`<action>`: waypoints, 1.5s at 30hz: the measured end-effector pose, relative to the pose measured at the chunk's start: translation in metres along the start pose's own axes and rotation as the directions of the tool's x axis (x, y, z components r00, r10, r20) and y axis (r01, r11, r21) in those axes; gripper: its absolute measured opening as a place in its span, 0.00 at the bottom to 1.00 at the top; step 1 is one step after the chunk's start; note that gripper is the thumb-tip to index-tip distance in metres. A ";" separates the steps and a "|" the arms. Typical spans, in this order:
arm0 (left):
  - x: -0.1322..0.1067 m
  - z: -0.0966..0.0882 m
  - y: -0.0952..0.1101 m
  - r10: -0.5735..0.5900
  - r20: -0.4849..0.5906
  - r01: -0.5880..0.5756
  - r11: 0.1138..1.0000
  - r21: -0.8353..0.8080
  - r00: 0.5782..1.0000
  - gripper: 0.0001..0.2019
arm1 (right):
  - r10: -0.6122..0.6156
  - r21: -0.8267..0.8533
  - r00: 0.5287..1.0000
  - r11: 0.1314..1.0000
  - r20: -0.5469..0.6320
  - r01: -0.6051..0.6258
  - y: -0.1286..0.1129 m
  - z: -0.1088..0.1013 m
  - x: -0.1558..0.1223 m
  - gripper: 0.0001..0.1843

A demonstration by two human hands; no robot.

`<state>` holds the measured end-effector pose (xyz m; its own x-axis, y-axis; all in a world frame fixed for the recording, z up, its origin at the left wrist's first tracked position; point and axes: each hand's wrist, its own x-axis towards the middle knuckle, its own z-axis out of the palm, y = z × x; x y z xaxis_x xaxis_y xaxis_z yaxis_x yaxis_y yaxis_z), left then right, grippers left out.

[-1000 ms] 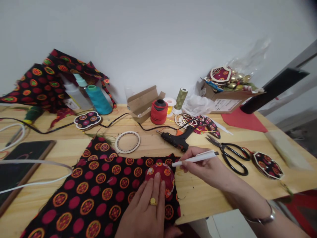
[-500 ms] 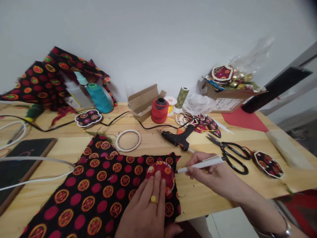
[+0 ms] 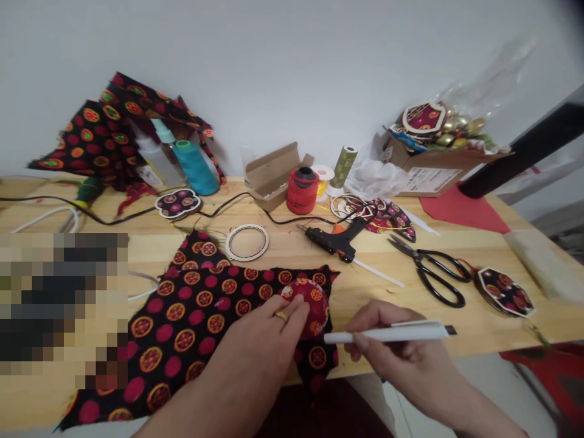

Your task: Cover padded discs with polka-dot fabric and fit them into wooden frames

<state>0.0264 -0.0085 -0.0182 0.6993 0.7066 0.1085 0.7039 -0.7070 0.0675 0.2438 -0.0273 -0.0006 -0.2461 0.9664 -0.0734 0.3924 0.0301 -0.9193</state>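
Observation:
My left hand (image 3: pixel 269 331), with a gold ring on one finger, rests fingers together on a round red fabric-covered piece (image 3: pixel 312 304). That piece lies on a black cloth with red and orange dots (image 3: pixel 201 316) spread over the wooden table (image 3: pixel 456 316). My right hand (image 3: pixel 387 353) is closed round a white pen (image 3: pixel 387 333). The pen's tip points left, close to the lower right edge of the red piece.
Black scissors (image 3: pixel 433 274), a black glue gun (image 3: pixel 337 240) with its cord, a wooden ring (image 3: pixel 247 242), thread spools (image 3: pixel 302 190), a small open carton (image 3: pixel 271 176), a box of ornaments (image 3: pixel 433 152), an octagonal patch (image 3: pixel 504 291) and heaped cloth (image 3: pixel 104 140) surround the work. A blurred patch covers the left.
My right hand has come down and toward me with the pen, from the upper right rim of the red piece to its lower right. The view shifted slightly; my left hand stays on the piece.

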 end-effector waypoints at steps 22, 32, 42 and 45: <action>-0.012 -0.001 -0.036 0.009 0.197 0.070 0.919 -0.389 0.980 0.45 | -0.610 -0.399 0.788 0.705 0.082 0.587 0.019 0.057 -0.009 0.11; -0.017 0.003 -0.035 -0.023 0.231 0.109 0.924 -0.366 0.973 0.55 | -0.567 -0.331 0.819 0.760 0.082 0.559 0.018 0.043 -0.016 0.14; -0.017 0.002 -0.035 -0.031 0.230 0.117 0.921 -0.371 0.973 0.55 | -0.432 -0.326 0.901 0.859 -0.051 0.393 0.013 0.014 -0.019 0.10; -0.017 0.003 -0.036 -0.012 0.188 0.086 0.916 -0.393 0.982 0.51 | -0.372 -0.319 0.925 0.889 -0.080 0.330 0.010 0.011 -0.020 0.07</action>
<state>-0.0104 0.0044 -0.0255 0.7019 0.7078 -0.0802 0.6558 -0.5981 0.4608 0.2426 -0.0491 -0.0124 -0.3025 0.9030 0.3052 0.5498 0.4269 -0.7179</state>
